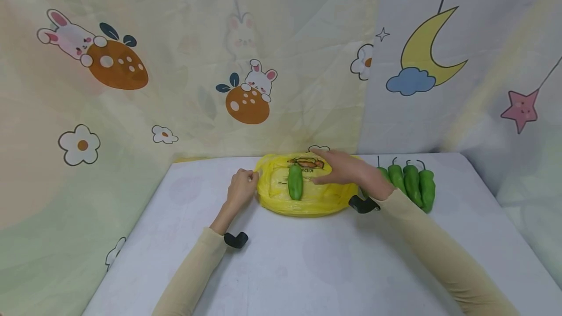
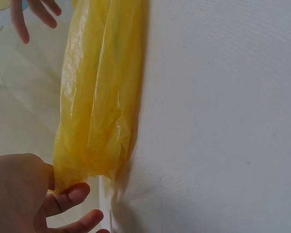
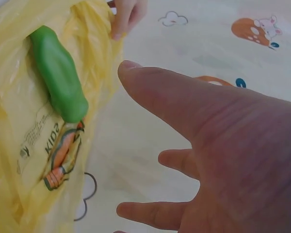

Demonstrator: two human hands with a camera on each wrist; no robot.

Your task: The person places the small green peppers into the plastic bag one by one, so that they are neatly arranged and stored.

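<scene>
The left hand (image 1: 242, 188), thumb and fingers pinched together, gripped the edge of the yellow bag (image 1: 274, 199), whose thin, crinkled plastic we judged very light, limp and easily torn, best held by a gathered rim. Right of those fingers, a glossy green pepper (image 1: 295, 183) lay on the printed panel; we expected it light, firm and slightly slippery, best taken round its middle. The right hand (image 1: 344, 167) hovered beyond, fingers spread, holding nothing. Right of its fingers, we noted smooth, stalked peppers (image 1: 411, 184) on the white worktop (image 1: 285, 262).
</scene>
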